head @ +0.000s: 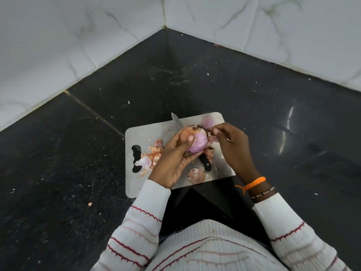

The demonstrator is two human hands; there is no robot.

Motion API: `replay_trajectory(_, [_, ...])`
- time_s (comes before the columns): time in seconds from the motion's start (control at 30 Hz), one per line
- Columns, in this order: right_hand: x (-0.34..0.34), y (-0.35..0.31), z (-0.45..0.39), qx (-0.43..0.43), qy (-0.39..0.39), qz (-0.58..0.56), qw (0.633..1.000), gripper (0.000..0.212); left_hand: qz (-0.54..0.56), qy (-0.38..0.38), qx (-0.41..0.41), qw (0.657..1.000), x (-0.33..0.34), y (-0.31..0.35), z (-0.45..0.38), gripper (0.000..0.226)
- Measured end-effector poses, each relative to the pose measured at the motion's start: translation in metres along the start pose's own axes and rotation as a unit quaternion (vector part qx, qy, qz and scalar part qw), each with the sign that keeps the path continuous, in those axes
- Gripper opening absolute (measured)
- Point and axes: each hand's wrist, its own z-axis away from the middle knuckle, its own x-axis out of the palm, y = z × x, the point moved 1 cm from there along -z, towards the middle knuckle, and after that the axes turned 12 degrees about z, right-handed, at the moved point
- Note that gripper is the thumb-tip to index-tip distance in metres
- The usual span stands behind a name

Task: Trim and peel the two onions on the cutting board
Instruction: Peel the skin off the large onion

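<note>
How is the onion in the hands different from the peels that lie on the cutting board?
The onion is a whole round bulb, held above the board in the left hand; the peels are thin flat scraps lying loose on the cutting board. The onion shows smooth pale purple flesh, with some dry skin near its top, where the right hand pinches; the peels look mostly orange-brown and papery. Both belong to the same onion work.
</note>
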Motion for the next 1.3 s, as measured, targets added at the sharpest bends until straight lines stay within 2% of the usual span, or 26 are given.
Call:
replay_trajectory(0.13, [-0.001, -0.009, 0.002, 0.009, -0.023, -0.044, 0.999, 0.022, -0.002, 0.041, 0.002, 0.999, 0.000, -0.003, 0.000, 0.040])
replay_trajectory(0.23, [-0.004, -0.010, 0.004, 0.010, -0.019, -0.056, 0.998, 0.021, -0.007, 0.040, 0.002, 0.999, 0.002, -0.003, 0.001, 0.043])
replay_trajectory(0.37, [-0.008, -0.007, 0.002, 0.004, -0.032, -0.056, 0.998, 0.017, 0.002, 0.039, 0.004, 0.999, 0.005, -0.003, 0.002, 0.061])
replay_trajectory(0.47, [-0.008, -0.006, 0.001, -0.007, -0.018, -0.049, 0.999, 0.015, 0.001, 0.034, 0.005, 0.999, 0.005, -0.003, 0.003, 0.064])
replay_trajectory(0.73, [-0.007, -0.002, 0.001, -0.002, -0.024, -0.071, 0.997, 0.012, 0.024, 0.039, 0.008, 0.999, 0.009, -0.003, 0.004, 0.061])
replay_trajectory(0.87, [-0.004, 0.000, 0.001, -0.004, -0.022, -0.076, 0.997, 0.011, 0.013, 0.044, 0.013, 0.999, 0.007, -0.002, 0.004, 0.043])
replay_trajectory(1.17, [-0.001, 0.002, -0.001, -0.017, -0.023, -0.064, 0.998, 0.011, 0.001, 0.056, 0.014, 0.998, 0.005, -0.003, 0.003, 0.040])
replay_trajectory(1.3, [-0.001, 0.003, -0.001, -0.012, 0.005, -0.066, 0.998, 0.016, 0.009, 0.049, 0.010, 0.999, 0.008, -0.005, 0.005, 0.042])
